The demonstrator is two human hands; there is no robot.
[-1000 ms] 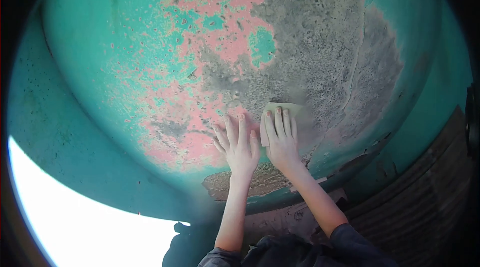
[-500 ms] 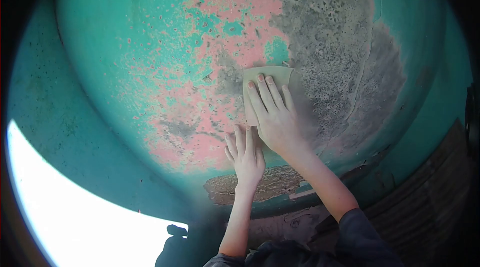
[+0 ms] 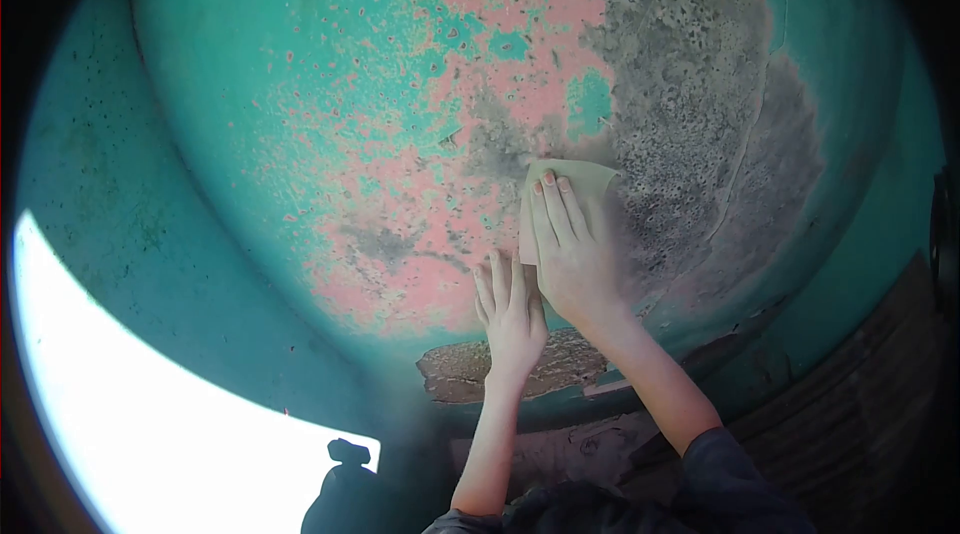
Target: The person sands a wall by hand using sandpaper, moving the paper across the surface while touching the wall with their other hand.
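My right hand [image 3: 577, 252] presses a pale sheet of sandpaper [image 3: 590, 177] flat against a worn painted panel [image 3: 290, 24]. Its fingers lie stretched and close together over the sheet, whose upper edge and left side stick out past them. The sheet sits where pink patches meet the dark grey, pitted area. Lower and to the left, my left hand [image 3: 512, 322] rests open on the panel, fingers extended, touching the pink-and-grey paint with nothing in it. The sheet's underside is hidden.
Turquoise paint surrounds the pink patches and the grey bare area [image 3: 690, 84]. Below my hands is a rough brown flaked patch [image 3: 470, 374]. A curved turquoise rim [image 3: 120, 234] runs along the left, with bright ground [image 3: 180, 414] and a dark shadow [image 3: 345, 499] beyond it.
My right hand and the sandpaper have moved slightly down across the panel. My left hand still lies against the panel. The whole view has shifted a little.
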